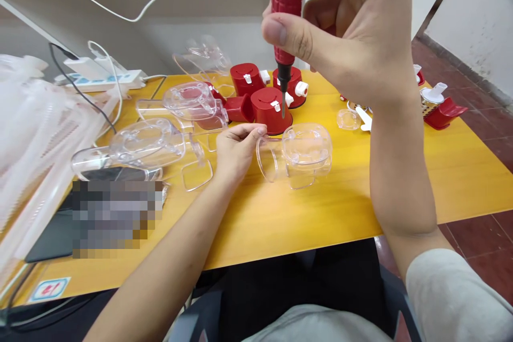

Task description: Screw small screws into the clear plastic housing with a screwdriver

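Observation:
In the upper part of the head view, my right hand (340, 32) is closed round a screwdriver (286, 16) with a red ribbed handle and black cap. Its thin shaft points down, the tip in front of a red cup-shaped housing (269, 109) with a white latch. My left hand (236, 152) is low over the table, thumb and index finger pinched together beside a clear plastic housing (306, 147). What the pinch holds, if anything, is too small to tell. The clear housing lies on its side with its open tube towards my left hand.
More clear housings (148, 141) lie at the left, and more red housings (245, 79) stand behind. A power strip (108, 80), cables and plastic bags (44, 133) occupy the left side. Red parts and a perforated drum (430, 99) are at the right table (348, 197) end.

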Demonstrator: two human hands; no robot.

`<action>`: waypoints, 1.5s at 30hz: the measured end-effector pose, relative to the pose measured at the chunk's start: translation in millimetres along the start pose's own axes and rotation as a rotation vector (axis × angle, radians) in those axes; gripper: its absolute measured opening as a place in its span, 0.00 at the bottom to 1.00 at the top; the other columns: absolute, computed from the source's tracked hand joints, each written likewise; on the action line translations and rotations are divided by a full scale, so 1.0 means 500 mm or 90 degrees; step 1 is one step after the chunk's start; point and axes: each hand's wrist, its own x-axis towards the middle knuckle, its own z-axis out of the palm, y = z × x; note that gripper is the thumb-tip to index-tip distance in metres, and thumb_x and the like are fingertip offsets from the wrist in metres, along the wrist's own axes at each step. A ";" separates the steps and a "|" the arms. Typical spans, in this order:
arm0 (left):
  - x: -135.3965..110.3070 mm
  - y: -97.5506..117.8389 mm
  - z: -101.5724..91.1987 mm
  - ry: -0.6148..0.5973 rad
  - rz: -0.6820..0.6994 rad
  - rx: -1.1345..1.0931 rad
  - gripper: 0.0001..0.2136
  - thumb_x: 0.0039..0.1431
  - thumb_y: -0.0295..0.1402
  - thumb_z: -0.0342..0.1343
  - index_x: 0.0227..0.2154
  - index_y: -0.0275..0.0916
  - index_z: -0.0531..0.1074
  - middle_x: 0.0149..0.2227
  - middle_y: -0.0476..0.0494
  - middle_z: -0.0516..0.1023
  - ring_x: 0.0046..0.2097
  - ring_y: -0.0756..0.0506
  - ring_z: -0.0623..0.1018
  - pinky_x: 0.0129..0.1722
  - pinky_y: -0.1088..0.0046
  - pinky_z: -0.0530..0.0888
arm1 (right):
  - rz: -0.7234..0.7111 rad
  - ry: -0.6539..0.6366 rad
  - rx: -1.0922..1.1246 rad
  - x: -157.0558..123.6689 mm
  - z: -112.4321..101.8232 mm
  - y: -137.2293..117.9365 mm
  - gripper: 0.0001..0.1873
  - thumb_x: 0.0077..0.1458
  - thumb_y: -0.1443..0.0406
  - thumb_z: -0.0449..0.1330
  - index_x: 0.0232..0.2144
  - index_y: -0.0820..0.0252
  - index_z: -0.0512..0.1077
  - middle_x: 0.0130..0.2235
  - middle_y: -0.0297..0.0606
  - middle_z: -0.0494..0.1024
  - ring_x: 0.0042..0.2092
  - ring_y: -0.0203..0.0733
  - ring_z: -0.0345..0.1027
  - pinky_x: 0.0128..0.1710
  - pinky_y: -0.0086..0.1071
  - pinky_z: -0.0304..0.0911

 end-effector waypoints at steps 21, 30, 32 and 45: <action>-0.027 0.022 0.001 -0.014 0.249 0.058 0.22 0.58 0.40 0.82 0.53 0.48 0.82 0.37 0.47 0.91 0.40 0.42 0.92 0.44 0.65 0.89 | 0.045 -0.125 0.141 0.009 0.056 0.028 0.16 0.63 0.62 0.74 0.47 0.64 0.75 0.49 0.32 0.77 0.45 0.23 0.76 0.31 0.20 0.61; -0.029 0.019 -0.002 -0.024 0.284 0.070 0.21 0.61 0.40 0.81 0.54 0.47 0.84 0.38 0.45 0.91 0.40 0.41 0.91 0.43 0.66 0.88 | 0.114 -0.163 0.073 0.010 0.057 -0.001 0.08 0.64 0.63 0.69 0.44 0.56 0.76 0.51 0.34 0.78 0.47 0.29 0.73 0.32 0.26 0.64; -0.029 0.020 -0.002 -0.023 0.280 0.075 0.20 0.61 0.39 0.81 0.53 0.47 0.85 0.38 0.46 0.91 0.40 0.42 0.91 0.44 0.65 0.88 | 0.117 -0.156 0.064 0.009 0.058 -0.003 0.06 0.65 0.64 0.68 0.43 0.56 0.76 0.51 0.34 0.79 0.48 0.29 0.74 0.33 0.26 0.66; -0.030 0.028 -0.002 -0.013 0.259 0.112 0.18 0.59 0.36 0.81 0.51 0.46 0.87 0.38 0.46 0.91 0.40 0.42 0.91 0.46 0.65 0.90 | 0.055 -0.168 0.121 0.009 0.062 0.018 0.12 0.65 0.62 0.71 0.46 0.61 0.76 0.48 0.32 0.78 0.44 0.22 0.68 0.30 0.23 0.54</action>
